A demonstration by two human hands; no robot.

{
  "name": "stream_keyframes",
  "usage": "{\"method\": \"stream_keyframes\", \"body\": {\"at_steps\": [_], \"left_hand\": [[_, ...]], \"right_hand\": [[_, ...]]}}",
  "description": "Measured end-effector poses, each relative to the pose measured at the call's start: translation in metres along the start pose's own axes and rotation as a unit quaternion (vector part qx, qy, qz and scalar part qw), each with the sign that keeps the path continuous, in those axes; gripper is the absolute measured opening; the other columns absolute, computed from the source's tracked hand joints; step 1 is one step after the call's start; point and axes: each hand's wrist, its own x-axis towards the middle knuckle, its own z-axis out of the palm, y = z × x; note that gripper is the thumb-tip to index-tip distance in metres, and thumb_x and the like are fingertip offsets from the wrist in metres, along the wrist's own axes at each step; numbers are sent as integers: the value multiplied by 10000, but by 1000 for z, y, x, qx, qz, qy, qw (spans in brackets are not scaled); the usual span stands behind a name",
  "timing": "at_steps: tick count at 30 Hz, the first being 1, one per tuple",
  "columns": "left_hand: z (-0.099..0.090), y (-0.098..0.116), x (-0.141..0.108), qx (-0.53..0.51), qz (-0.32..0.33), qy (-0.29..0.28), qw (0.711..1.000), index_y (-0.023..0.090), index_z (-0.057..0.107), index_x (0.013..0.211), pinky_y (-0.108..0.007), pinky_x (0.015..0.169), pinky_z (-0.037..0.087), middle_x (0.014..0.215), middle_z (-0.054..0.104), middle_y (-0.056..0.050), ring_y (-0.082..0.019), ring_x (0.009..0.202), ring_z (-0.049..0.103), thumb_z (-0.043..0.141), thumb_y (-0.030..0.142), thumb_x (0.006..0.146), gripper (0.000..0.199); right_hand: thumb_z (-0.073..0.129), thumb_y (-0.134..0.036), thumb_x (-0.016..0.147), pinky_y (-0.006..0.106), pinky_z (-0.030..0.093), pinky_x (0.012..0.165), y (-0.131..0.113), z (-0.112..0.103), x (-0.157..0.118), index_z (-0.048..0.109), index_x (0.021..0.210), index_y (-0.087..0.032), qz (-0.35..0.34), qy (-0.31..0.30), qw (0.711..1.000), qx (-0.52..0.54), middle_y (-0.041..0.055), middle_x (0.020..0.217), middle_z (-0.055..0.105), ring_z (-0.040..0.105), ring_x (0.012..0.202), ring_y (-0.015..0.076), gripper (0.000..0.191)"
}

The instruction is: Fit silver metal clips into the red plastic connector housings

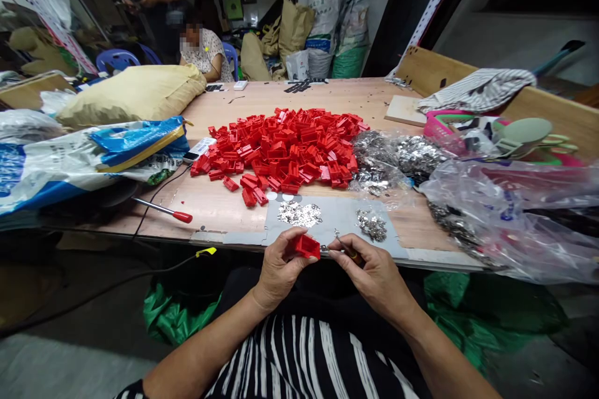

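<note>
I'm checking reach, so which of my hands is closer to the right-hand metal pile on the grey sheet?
Right. The right hand is on the near side of that metal pile; the left hand is farther off, to its left.

The box in the left hand is plain bright red, as are the heaped boxes beyond the grip. The right hand's tool handle is dark with amber. Just past the grip, silvery metal pieces gleam on a grey mat. Below it, the shirt has black and white stripes.
</note>
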Motion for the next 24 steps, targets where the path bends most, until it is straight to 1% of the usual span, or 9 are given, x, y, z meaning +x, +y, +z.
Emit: {"method": "stream_keyframes", "body": {"at_steps": [2, 4, 6, 9, 11, 14, 17, 20, 24], "left_hand": [[1, 2, -1, 2, 1, 1, 1000, 196, 712, 974, -238, 854, 451, 943, 687, -36, -166, 874, 621, 806, 82, 598, 404], [1, 3, 0, -15, -17, -7, 1000, 200, 702, 1010, -235, 842, 457, 952, 678, -31, -157, 868, 617, 807, 115, 617, 416], [1, 5, 2, -80, -78, -45, 993, 212, 659, 1110, -245, 773, 487, 922, 665, -26, -152, 819, 625, 778, 203, 686, 440], [-2, 6, 3, -204, -205, -121, 949, 195, 573, 1236, -230, 603, 490, 795, 640, -33, -152, 684, 641, 666, 352, 808, 464], [-4, 6, 3, -258, -260, -144, 919, 175, 559, 1250, -206, 548, 471, 771, 637, -44, -140, 630, 640, 628, 376, 836, 465], [-7, 3, 2, -310, -308, -148, 887, 165, 601, 1171, -193, 549, 480, 781, 651, -55, -121, 606, 637, 632, 350, 835, 385], [-8, 1, 1, -333, -346, -139, 866, 140, 633, 1023, -180, 534, 480, 746, 657, -62, -119, 589, 640, 631, 346, 835, 278], [-8, 0, 1, -344, -370, -128, 854, 120, 625, 955, -167, 502, 467, 716, 654, -70, -118, 564, 634, 620, 350, 842, 256], [-7, 0, 1, -344, -380, -119, 850, 110, 623, 945, -168, 484, 463, 698, 650, -72, -119, 549, 629, 610, 354, 849, 263]], "right_hand": [[533, -359, 901, 236, 454, 579, -1, 2, -1, 620, 876, -218, -2, -2, 1000, -2, -8, 682, 645, 542, 567, 129, 168], [532, -349, 899, 243, 473, 602, -2, 3, 0, 626, 878, -218, -8, 2, 1000, -1, 3, 720, 671, 559, 577, 131, 163], [533, -336, 896, 246, 485, 620, -4, 3, 2, 631, 878, -215, -18, 13, 1000, 2, 14, 752, 686, 584, 609, 139, 157], [523, -308, 895, 247, 492, 637, -6, 3, 8, 634, 879, -211, -30, 27, 999, 9, 29, 791, 700, 616, 662, 149, 148], [522, -291, 894, 245, 492, 637, -6, 3, 12, 633, 881, -213, -41, 29, 999, 12, 29, 800, 702, 623, 668, 149, 136], [527, -267, 893, 244, 495, 651, -6, 3, 17, 634, 904, -219, -67, 20, 998, 8, 26, 815, 703, 635, 691, 151, 119], [507, -228, 896, 254, 505, 682, -4, 4, 20, 630, 913, -224, -93, 2, 996, -6, 31, 835, 705, 653, 741, 161, 125], [496, -197, 891, 257, 510, 673, -4, 3, 20, 621, 897, -221, -108, -16, 994, -26, 28, 805, 694, 653, 723, 160, 127], [495, -188, 880, 266, 518, 680, -4, 1, 19, 629, 906, -221, -126, -25, 991, -47, 33, 811, 696, 660, 733, 169, 140]]}}
